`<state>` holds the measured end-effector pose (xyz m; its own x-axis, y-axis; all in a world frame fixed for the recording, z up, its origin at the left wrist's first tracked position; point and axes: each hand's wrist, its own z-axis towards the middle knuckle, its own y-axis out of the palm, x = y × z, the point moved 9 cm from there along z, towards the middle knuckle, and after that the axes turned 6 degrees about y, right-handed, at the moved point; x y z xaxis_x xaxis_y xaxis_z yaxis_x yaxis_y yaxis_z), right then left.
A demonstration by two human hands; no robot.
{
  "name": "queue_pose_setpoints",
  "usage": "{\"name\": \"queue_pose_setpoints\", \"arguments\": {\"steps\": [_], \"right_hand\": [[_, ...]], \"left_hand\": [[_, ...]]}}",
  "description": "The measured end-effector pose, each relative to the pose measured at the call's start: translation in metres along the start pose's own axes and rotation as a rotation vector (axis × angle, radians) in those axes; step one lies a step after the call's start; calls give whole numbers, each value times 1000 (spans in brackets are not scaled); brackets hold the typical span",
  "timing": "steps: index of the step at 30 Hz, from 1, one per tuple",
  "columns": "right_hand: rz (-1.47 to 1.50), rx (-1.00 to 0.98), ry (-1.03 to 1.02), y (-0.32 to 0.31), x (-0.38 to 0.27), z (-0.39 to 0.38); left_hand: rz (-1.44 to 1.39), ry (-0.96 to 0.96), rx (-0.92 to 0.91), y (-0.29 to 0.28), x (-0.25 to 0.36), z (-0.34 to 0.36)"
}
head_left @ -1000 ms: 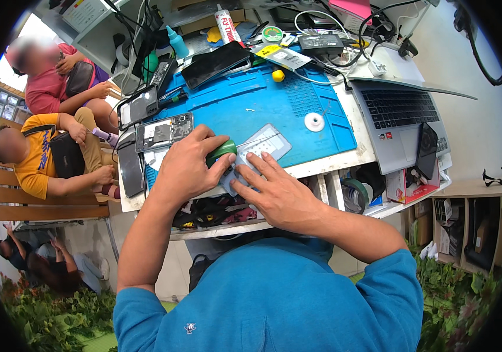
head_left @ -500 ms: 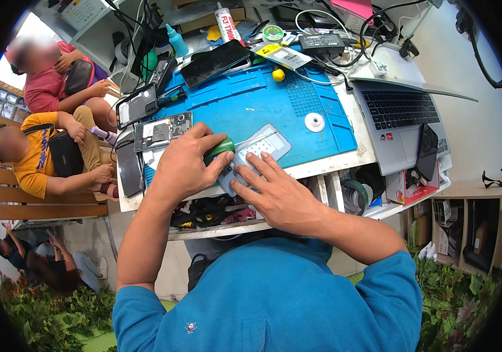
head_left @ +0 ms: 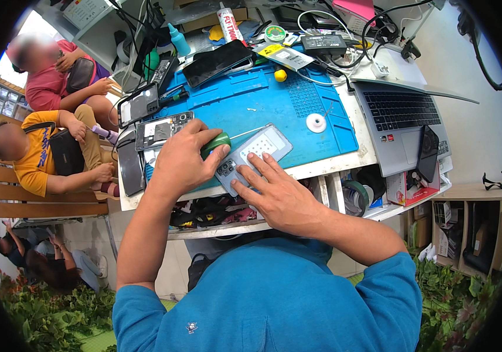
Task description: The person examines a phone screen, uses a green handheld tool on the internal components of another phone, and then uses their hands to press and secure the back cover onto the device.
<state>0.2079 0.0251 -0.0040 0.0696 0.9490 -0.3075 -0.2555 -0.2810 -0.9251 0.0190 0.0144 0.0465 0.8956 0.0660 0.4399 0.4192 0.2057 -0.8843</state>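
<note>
My left hand [head_left: 183,155] is closed around the green handle of a screwdriver [head_left: 218,141], whose thin metal shaft points to the right above a phone back cover [head_left: 277,144]. The cover is greyish, with camera openings at its near left end and a pale patch on the far half. My right hand [head_left: 280,190] lies on the cover with its fingers spread, pressing on its near edge. Left of my left hand rests an opened phone [head_left: 156,132] with its inner parts showing. Beneath these things is a blue repair mat [head_left: 233,108].
A black phone [head_left: 217,61], a glue tube [head_left: 230,26] and cables crowd the back. To the right stand a spool [head_left: 316,122] and an open laptop [head_left: 400,117]. Below the table edge is an open drawer [head_left: 215,214]. Several people sit at the left.
My left hand and the screwdriver have shifted slightly left, uncovering more of the cover's camera openings. My right hand stays in place on the cover.
</note>
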Motion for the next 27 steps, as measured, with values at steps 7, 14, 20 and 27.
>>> {"name": "queue_pose_setpoints", "arguments": {"steps": [7,14,20,27], "right_hand": [[-26,-10,7,-1,0,1],[-20,-15,8,0,0,2],[-26,0,-1,-1,0,1],[-30,8,7,0,0,2]], "left_hand": [[0,18,-20,1,5,-1],[0,-1,-25,0,5,-1],[18,-12,5,-3,-2,2],[14,50,-74,-4,0,10]]}}
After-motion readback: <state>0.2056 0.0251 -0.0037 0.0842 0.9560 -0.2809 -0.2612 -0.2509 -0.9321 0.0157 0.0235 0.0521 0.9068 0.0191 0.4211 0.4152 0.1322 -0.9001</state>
